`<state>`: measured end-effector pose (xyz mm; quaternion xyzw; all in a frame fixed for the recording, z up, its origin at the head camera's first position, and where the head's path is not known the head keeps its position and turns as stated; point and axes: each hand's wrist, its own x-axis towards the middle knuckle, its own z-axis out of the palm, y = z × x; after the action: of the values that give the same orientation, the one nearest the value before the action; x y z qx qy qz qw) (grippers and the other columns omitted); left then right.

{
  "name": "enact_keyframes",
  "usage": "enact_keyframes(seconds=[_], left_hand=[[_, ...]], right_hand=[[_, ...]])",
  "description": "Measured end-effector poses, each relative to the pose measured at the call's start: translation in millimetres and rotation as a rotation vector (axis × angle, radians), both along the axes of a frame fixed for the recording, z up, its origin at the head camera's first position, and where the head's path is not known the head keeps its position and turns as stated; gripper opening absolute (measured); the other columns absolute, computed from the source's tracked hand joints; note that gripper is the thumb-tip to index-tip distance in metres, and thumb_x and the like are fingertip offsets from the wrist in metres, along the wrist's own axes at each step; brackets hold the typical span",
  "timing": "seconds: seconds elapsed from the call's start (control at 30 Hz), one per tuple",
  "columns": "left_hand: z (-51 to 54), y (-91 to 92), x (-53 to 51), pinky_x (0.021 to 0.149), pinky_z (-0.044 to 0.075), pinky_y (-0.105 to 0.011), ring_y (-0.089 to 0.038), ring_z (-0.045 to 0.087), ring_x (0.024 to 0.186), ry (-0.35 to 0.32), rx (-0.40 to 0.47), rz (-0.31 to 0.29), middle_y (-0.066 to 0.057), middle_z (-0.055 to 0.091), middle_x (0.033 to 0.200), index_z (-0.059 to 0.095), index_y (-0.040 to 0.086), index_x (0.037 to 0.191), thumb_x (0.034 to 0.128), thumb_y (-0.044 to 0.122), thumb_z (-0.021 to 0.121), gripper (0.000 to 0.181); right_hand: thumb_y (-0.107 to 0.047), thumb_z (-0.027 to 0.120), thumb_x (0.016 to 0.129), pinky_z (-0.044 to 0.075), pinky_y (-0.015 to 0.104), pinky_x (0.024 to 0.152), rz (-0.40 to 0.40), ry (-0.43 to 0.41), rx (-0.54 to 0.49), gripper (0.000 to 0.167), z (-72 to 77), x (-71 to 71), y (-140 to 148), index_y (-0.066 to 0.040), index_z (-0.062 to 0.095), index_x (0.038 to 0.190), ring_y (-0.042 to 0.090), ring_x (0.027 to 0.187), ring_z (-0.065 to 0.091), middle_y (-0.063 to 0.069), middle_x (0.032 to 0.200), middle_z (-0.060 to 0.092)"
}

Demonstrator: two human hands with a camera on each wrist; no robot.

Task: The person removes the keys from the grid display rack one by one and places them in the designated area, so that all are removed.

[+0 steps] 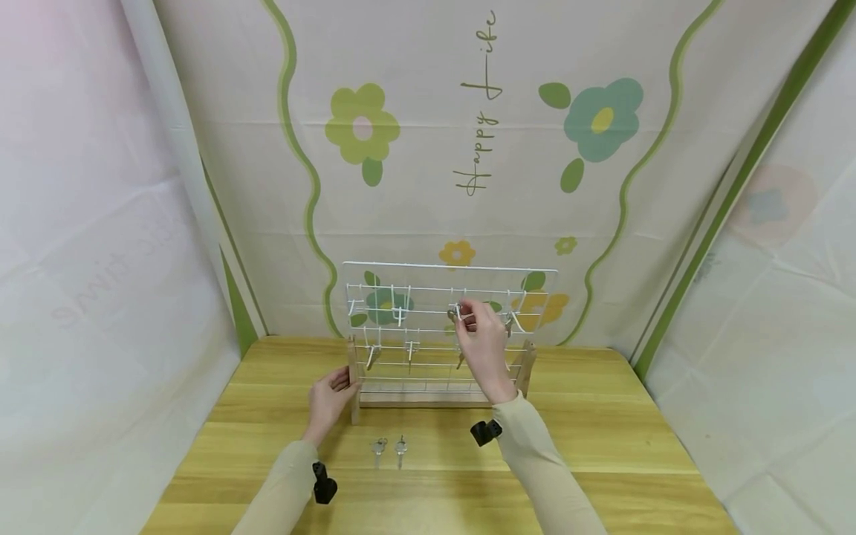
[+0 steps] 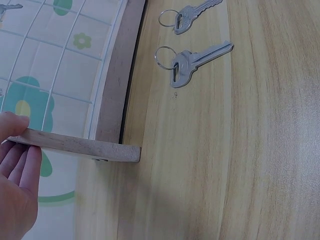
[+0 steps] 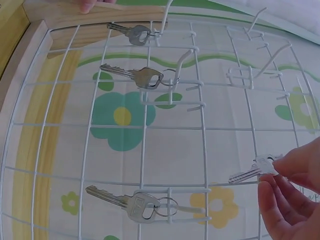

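A white wire grid rack (image 1: 449, 264) stands upright in a wooden base. My right hand (image 1: 483, 342) pinches a silver key (image 3: 245, 175) between thumb and fingertips, in front of the upper part of the grid. Its ring is hidden behind the fingers, so I cannot tell whether it is on a hook. My left hand (image 1: 328, 405) holds the rack's left wooden post (image 2: 75, 144), with the thumb on one side and fingers on the other. Several keys hang from hooks, among them a lower key (image 3: 142, 206) and another key (image 3: 145, 78) with rings.
Two silver keys with rings, a left key (image 1: 378, 449) and a right key (image 1: 400, 447), lie on the wooden table (image 1: 588, 446) before the rack. A hook (image 1: 399, 316) at the upper left holds no key. Behind the rack hangs a flowered cloth (image 1: 414, 208).
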<state>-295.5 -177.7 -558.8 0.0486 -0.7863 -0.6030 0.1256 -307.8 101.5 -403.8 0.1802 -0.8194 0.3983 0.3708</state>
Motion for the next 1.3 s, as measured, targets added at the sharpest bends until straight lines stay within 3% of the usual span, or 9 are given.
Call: enact_keyframes(seconds=[0.5,0.77,1.3], left_hand=[[2.1,0.6,0.5,0.092,0.061,-0.031,-0.042,0.064,0.117,-0.019,0.021,0.002,-0.030,0.064,0.126,0.060,-0.010,0.128,0.0859,-0.002,0.073,0.045],[1.9,1.8,0.2,0.091,0.061,-0.030,-0.043,0.064,0.116,-0.006,0.020,0.002,-0.032,0.063,0.125,0.059,-0.012,0.128,0.0862,-0.003,0.072,0.044],[-1.6,0.6,-0.9,0.091,0.061,-0.028,-0.043,0.064,0.117,-0.008,0.037,-0.004,-0.032,0.063,0.126,0.059,-0.011,0.129,0.0861,-0.002,0.073,0.046]], right_hand=[[0.005,0.071,0.086,0.064,0.031,0.064,0.006,0.055,-0.010,0.012,0.1,-3.2,-1,0.001,0.068,0.097,0.024,0.074,0.071,0.015,0.092,0.070],[0.004,0.067,0.088,0.064,0.034,0.066,0.018,-0.009,-0.015,0.007,3.4,1.5,1,0.001,0.067,0.095,0.026,0.076,0.072,0.016,0.092,0.071],[0.001,0.068,0.089,0.063,0.027,0.062,0.060,-0.025,-0.024,0.005,2.4,18.6,12,-0.003,0.071,0.091,0.020,0.072,0.071,0.012,0.084,0.073]])
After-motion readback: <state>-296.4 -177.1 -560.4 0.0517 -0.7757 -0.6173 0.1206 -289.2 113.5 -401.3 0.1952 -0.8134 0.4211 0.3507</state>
